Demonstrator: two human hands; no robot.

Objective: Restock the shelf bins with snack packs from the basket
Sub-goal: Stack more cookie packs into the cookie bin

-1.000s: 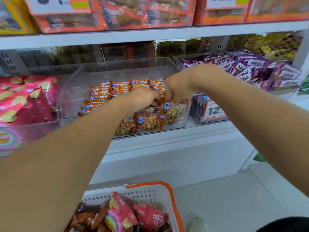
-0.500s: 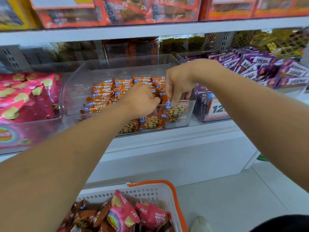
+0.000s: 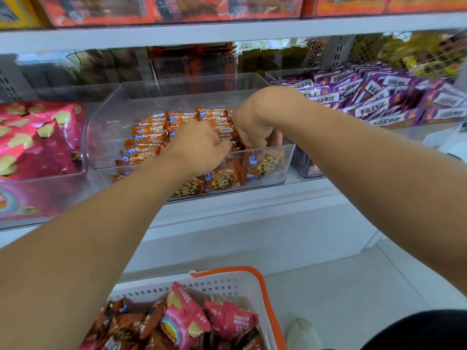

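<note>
Head view: two hands, left hand (image 3: pixel 199 145) and right hand (image 3: pixel 255 125), fingers curled down pinching orange cookie packs (image 3: pixel 151 133) inside one clear bin (image 3: pixel 111 132); one white basket (image 3: pixel 227 284) below holds more packs.

Single view, head-worn, wide-angle. Looks forward and down from standing height, facing the shelf (image 3: pixel 227 31) square on. Close range: both forearms enter from the lower corners and reach into the clear bin (image 3: pixel 192 97) at frame centre. Basket (image 3: pixel 252 281) sits directly below at the bottom edge, floor (image 3: pixel 341 286) lower right. Edges bow from lens distortion. No second view to compare.
</note>
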